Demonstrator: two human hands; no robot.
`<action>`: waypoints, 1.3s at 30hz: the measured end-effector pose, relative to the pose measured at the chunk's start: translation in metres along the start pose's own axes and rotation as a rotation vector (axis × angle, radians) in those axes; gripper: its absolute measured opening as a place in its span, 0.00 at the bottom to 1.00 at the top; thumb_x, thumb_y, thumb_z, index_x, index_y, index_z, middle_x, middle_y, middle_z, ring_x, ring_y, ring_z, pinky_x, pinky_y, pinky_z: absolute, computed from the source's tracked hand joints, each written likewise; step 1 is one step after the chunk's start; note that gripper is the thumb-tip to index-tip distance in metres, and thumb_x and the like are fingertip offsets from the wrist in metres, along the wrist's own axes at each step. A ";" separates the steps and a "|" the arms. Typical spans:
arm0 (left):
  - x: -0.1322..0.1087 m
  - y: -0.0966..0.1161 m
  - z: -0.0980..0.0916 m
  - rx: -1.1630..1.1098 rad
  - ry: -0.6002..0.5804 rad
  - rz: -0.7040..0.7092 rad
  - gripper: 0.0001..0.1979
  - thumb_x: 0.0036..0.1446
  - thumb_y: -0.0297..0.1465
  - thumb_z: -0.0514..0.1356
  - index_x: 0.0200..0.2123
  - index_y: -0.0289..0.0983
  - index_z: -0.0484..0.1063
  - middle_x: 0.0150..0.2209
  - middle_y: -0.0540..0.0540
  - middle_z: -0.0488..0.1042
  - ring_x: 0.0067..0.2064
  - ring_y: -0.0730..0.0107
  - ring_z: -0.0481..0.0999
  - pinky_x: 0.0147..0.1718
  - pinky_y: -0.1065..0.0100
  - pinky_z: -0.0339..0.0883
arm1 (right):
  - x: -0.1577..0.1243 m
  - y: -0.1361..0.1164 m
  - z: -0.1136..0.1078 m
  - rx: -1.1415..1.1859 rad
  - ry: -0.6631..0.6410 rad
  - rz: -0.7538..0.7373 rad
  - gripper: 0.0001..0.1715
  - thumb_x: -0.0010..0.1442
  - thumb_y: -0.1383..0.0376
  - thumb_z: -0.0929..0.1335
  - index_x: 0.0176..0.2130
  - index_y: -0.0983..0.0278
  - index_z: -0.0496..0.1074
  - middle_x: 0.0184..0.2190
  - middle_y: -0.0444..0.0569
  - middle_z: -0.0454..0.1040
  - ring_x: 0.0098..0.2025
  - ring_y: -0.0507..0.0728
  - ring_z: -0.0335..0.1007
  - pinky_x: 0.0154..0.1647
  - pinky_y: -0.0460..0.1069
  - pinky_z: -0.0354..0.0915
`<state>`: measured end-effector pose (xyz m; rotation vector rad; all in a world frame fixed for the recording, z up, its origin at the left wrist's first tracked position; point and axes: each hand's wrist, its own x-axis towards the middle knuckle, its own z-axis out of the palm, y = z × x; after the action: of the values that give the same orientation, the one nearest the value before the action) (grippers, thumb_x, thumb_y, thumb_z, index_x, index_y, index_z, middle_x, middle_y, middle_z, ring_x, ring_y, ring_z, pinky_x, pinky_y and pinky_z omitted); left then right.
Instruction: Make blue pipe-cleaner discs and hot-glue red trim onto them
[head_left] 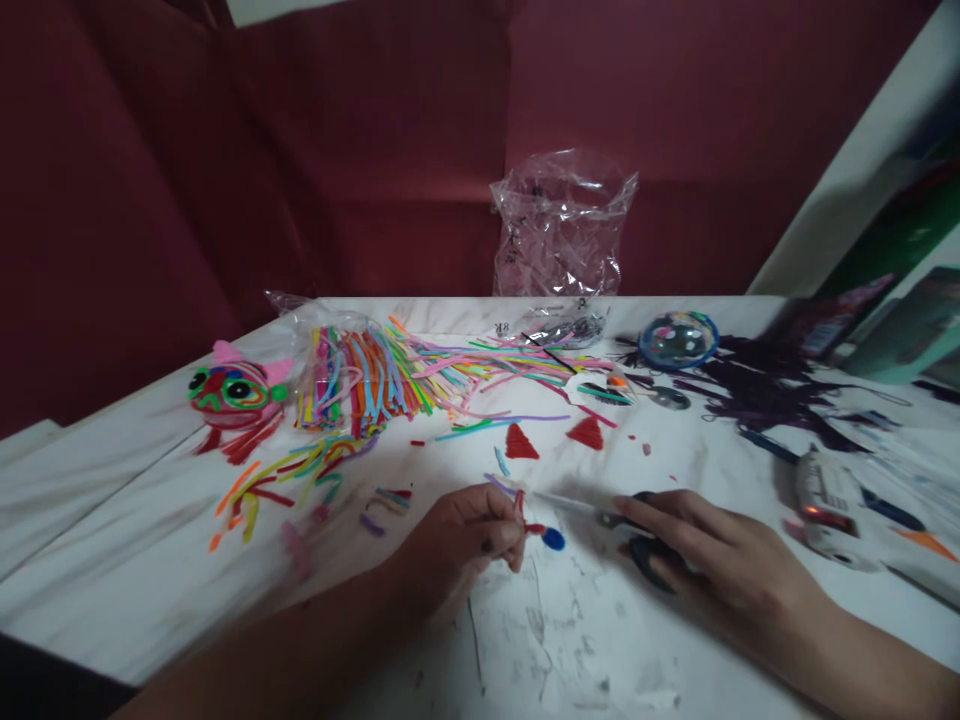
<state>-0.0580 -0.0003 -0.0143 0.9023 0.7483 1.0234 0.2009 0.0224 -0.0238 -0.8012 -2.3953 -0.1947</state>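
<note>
My left hand (pixel 480 530) pinches a short red pipe cleaner (pixel 520 503) near the middle of the white table. Beside its fingertips lies a blue oval piece (pixel 553 539), with a red strip reaching to it. My right hand (pixel 705 545) holds scissors (pixel 645 560) with black handles, and their blades point left toward the red pipe cleaner. Whether the blades are parted is too blurred to tell. Two red triangular pieces (pixel 521 441) (pixel 585 432) lie just beyond my hands.
A colourful mask-like figure (pixel 236 392) sits far left, near bundled pipe cleaners (pixel 360 375). A clear plastic bag (pixel 559 240) stands at the back. On the right are a glue gun (pixel 829 510), dark purple strips (pixel 780 385) and a round blue-rimmed piece (pixel 679 341).
</note>
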 end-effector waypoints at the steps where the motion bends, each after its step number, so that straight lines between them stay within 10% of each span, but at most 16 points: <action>1: 0.000 0.000 0.001 -0.015 -0.006 0.005 0.07 0.40 0.30 0.64 0.22 0.34 0.69 0.18 0.51 0.67 0.23 0.74 0.64 0.28 0.68 0.56 | 0.001 0.000 0.000 -0.010 0.005 -0.027 0.19 0.62 0.67 0.60 0.51 0.62 0.67 0.35 0.52 0.74 0.29 0.55 0.74 0.25 0.47 0.70; 26: -0.004 0.012 0.008 0.220 -0.027 -0.047 0.05 0.39 0.30 0.62 0.20 0.34 0.69 0.19 0.50 0.68 0.22 0.75 0.63 0.27 0.70 0.55 | -0.002 -0.006 0.001 0.016 -0.066 -0.100 0.19 0.64 0.66 0.59 0.52 0.63 0.66 0.36 0.53 0.74 0.34 0.54 0.74 0.31 0.45 0.71; 34: 0.000 0.004 -0.003 0.207 -0.024 0.028 0.06 0.44 0.31 0.61 0.23 0.35 0.68 0.21 0.51 0.68 0.25 0.74 0.65 0.29 0.70 0.57 | 0.008 0.025 -0.034 -0.036 0.104 0.262 0.14 0.58 0.64 0.63 0.45 0.60 0.67 0.32 0.49 0.75 0.29 0.56 0.75 0.26 0.46 0.69; 39: 0.002 0.002 -0.002 0.201 0.015 0.033 0.07 0.43 0.31 0.62 0.21 0.36 0.67 0.19 0.53 0.67 0.23 0.76 0.62 0.27 0.70 0.56 | -0.006 0.067 -0.063 -0.175 -0.153 0.472 0.09 0.53 0.65 0.66 0.37 0.59 0.71 0.29 0.47 0.76 0.26 0.57 0.74 0.25 0.48 0.66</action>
<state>-0.0600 0.0027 -0.0132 1.0838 0.8621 0.9969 0.2753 0.0534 0.0209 -1.4814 -2.2693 -0.1562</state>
